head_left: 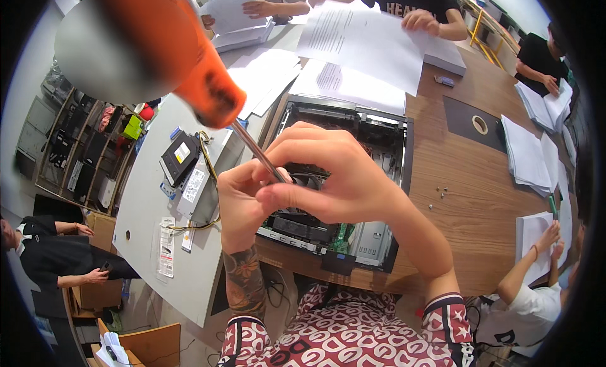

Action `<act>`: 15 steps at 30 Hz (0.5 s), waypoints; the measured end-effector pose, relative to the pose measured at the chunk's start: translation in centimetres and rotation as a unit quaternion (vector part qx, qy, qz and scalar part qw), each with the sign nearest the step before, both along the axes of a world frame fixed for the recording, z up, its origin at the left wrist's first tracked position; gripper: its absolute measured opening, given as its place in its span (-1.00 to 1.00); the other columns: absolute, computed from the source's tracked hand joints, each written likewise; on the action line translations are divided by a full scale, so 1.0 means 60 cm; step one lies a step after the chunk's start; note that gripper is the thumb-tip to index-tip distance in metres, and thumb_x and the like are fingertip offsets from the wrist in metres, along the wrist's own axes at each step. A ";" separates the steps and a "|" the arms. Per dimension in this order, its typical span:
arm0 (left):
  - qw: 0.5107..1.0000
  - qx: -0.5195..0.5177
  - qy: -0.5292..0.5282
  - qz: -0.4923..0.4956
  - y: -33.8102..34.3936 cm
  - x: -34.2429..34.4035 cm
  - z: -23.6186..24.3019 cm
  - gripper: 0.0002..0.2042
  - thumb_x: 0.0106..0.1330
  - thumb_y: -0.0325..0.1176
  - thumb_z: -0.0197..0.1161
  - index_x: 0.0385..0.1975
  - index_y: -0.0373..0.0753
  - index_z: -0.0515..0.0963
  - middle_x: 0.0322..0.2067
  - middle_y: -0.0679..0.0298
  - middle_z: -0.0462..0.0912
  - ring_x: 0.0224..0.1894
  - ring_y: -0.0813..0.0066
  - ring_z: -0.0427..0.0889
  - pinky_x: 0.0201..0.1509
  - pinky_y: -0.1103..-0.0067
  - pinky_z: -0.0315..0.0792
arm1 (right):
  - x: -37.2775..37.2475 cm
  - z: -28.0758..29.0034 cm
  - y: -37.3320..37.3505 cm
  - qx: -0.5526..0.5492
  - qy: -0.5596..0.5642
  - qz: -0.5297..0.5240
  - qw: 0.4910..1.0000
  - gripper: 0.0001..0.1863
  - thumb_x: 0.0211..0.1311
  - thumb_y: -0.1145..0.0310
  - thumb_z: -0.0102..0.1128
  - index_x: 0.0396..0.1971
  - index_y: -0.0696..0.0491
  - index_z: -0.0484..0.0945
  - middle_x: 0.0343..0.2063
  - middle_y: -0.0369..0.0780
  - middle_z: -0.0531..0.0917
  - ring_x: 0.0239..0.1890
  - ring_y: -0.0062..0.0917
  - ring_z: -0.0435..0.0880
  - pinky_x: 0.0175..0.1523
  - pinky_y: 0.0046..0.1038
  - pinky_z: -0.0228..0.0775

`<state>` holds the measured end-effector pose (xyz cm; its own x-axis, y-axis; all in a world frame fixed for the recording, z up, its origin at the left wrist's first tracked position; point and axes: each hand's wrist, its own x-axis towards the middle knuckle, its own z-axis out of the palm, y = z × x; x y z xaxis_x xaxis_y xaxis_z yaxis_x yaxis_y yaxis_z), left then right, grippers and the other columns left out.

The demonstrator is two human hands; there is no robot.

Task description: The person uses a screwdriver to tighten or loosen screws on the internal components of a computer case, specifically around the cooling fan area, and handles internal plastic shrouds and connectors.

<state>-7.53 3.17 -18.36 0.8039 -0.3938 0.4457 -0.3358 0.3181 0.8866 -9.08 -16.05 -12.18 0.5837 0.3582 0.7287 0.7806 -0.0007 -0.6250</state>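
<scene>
A screwdriver (218, 92) with an orange handle slants up toward the upper left, large and blurred close to the camera. My left hand (242, 203), at the end of a tattooed forearm, is closed around the lower end of its metal shaft. From the other side, the thumb and fingers of my right hand (344, 171) pinch at the same end. The fingers partly hide the tip, and whether a small part sits there I cannot make out. Below both hands lies an opened desktop computer case (407, 171), its inner boards and bays partly covered by my hands.
Left of the case are a black optical drive (181, 153) and a metal power supply (197, 189) with cables. Several small screws (442, 191) lie on the wooden table (464, 241). Paper stacks (527, 155) and a tape roll (480, 125) sit right. People handle papers around the table.
</scene>
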 end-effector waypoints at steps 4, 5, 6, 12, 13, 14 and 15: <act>0.999 0.033 -0.008 0.020 -0.028 -0.014 0.033 -0.63 0.08 -0.46 0.50 -0.13 -0.46 0.58 -0.29 0.20 0.68 -0.22 0.51 0.64 -0.15 0.57 0.52 | -0.002 0.003 -0.007 -0.034 0.029 -0.035 0.998 -0.86 0.06 0.48 0.37 -0.36 0.14 0.67 -0.41 -0.20 0.65 -0.32 -0.42 0.57 -0.16 -0.43 0.40; 0.999 0.019 -0.028 0.022 -0.035 -0.018 0.040 -0.66 0.09 -0.47 0.49 -0.15 -0.45 0.59 -0.28 0.21 0.68 -0.21 0.53 0.63 -0.15 0.60 0.51 | -0.001 0.004 -0.009 -0.044 0.034 -0.037 0.998 -0.89 0.07 0.49 0.35 -0.37 0.15 0.67 -0.43 -0.20 0.65 -0.33 -0.43 0.56 -0.17 -0.43 0.40; 0.999 0.019 -0.027 0.022 -0.033 -0.019 0.037 -0.66 0.09 -0.47 0.49 -0.15 -0.45 0.59 -0.28 0.21 0.68 -0.21 0.53 0.63 -0.15 0.60 0.51 | 0.001 0.000 -0.010 -0.044 0.035 -0.037 0.998 -0.89 0.07 0.49 0.35 -0.37 0.15 0.67 -0.43 -0.20 0.65 -0.33 -0.43 0.56 -0.17 -0.43 0.40; 0.995 0.099 0.030 -0.006 0.002 -0.020 0.024 -0.70 0.14 -0.51 0.43 -0.16 -0.47 0.57 -0.26 0.19 0.66 -0.17 0.50 0.63 -0.13 0.58 0.52 | 0.008 0.002 -0.016 -0.015 0.112 0.122 0.986 -0.83 0.22 0.37 0.24 -0.31 0.17 0.65 -0.40 -0.14 0.62 -0.27 -0.32 0.58 -0.19 -0.35 0.43; 0.997 0.069 0.030 -0.006 -0.004 -0.019 0.022 -0.67 0.13 -0.48 0.45 -0.14 -0.47 0.56 -0.27 0.19 0.66 -0.19 0.50 0.63 -0.15 0.59 0.53 | 0.007 0.001 -0.015 -0.017 0.089 0.100 0.991 -0.81 0.22 0.35 0.24 -0.30 0.16 0.65 -0.38 -0.13 0.62 -0.28 -0.32 0.59 -0.19 -0.35 0.43; 0.999 0.038 0.030 -0.005 -0.008 -0.016 0.019 -0.64 0.13 -0.46 0.46 -0.13 -0.48 0.55 -0.28 0.19 0.66 -0.20 0.50 0.63 -0.16 0.60 0.53 | 0.006 0.001 -0.013 -0.019 0.065 0.078 0.995 -0.80 0.22 0.33 0.24 -0.29 0.16 0.65 -0.37 -0.12 0.62 -0.28 -0.32 0.59 -0.18 -0.35 0.43; 0.999 0.038 0.030 -0.004 -0.008 -0.011 0.013 -0.64 0.13 -0.46 0.46 -0.13 -0.48 0.55 -0.28 0.19 0.66 -0.20 0.50 0.63 -0.16 0.60 0.53 | 0.005 -0.001 -0.008 -0.019 0.065 0.079 0.995 -0.80 0.22 0.33 0.24 -0.29 0.16 0.65 -0.37 -0.12 0.62 -0.28 -0.32 0.59 -0.18 -0.35 0.43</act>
